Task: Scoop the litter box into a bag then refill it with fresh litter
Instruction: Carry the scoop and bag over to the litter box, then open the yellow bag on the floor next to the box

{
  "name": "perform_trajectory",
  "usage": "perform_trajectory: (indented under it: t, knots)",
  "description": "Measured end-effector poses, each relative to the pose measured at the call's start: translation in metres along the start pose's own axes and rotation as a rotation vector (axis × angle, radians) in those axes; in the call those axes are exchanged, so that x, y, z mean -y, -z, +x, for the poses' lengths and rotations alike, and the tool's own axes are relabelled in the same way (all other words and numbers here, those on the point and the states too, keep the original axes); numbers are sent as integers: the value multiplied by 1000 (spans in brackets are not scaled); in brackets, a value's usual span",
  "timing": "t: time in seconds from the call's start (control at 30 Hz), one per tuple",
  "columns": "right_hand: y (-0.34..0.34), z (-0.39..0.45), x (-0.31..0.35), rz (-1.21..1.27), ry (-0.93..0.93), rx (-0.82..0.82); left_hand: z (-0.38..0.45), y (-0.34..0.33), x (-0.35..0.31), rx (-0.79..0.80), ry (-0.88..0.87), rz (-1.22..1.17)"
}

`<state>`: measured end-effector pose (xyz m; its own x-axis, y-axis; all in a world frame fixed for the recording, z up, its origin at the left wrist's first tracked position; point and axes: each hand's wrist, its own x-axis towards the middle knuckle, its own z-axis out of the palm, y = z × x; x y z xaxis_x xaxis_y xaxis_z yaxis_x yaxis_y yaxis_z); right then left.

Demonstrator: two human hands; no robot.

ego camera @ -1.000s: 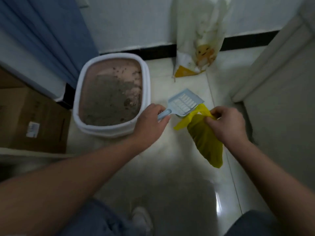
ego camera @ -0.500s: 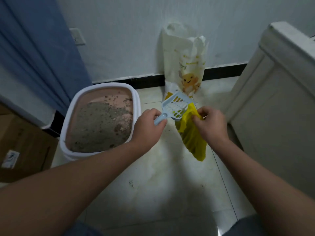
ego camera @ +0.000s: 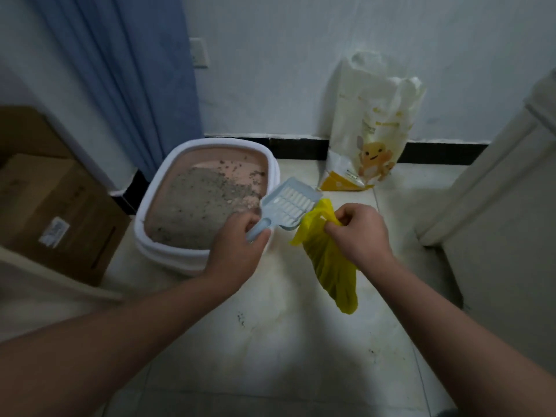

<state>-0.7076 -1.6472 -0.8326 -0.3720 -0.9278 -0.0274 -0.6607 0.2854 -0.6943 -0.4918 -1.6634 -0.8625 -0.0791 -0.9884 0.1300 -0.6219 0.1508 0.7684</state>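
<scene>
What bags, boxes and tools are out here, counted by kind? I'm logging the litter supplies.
Bags: 2, a yellow bag and a litter bag
Boxes: 2, a litter box and a cardboard box
Scoops: 1, a blue scoop
Total: 5

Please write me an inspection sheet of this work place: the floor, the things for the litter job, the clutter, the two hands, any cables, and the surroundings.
Surface: pale tiled floor, with a few dark specks on it.
Job's things: litter box, white rim, pink inside, grey litter heaped toward its left and near side; blue scoop, looks empty; yellow bag, hanging limp; litter sack standing against the wall.
Clutter: cardboard box left of the litter box.
Hands: left hand grips the scoop handle; right hand pinches the top of the yellow bag.
Cables: nothing seen.
Surroundings: blue curtain, wall socket, white cabinet at right.
</scene>
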Motion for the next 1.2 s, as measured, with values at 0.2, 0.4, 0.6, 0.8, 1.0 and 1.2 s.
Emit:
perform_trajectory:
  t: [0.2, 0.4, 0.6, 0.8, 1.0, 1.2]
  knots:
    - [-40, -21, 29, -107, 97, 233, -45, 50, 43, -71, 133, 44]
    - [-87, -32, 38, -192, 161, 378, -55, 78, 76, -164, 256, 57]
    - [-123, -47, 26, -309, 235, 507, -33, 85, 114, -243, 414, 62]
    - [-138, -40, 0, -341, 268, 514, -9, 68, 145, -246, 419, 85]
    - [-150, -39, 0, -299, 285, 539, 21, 56, 162, -169, 356, 249]
    - [-159, -34, 1, -277, 270, 568, 47, 54, 181, -100, 395, 384]
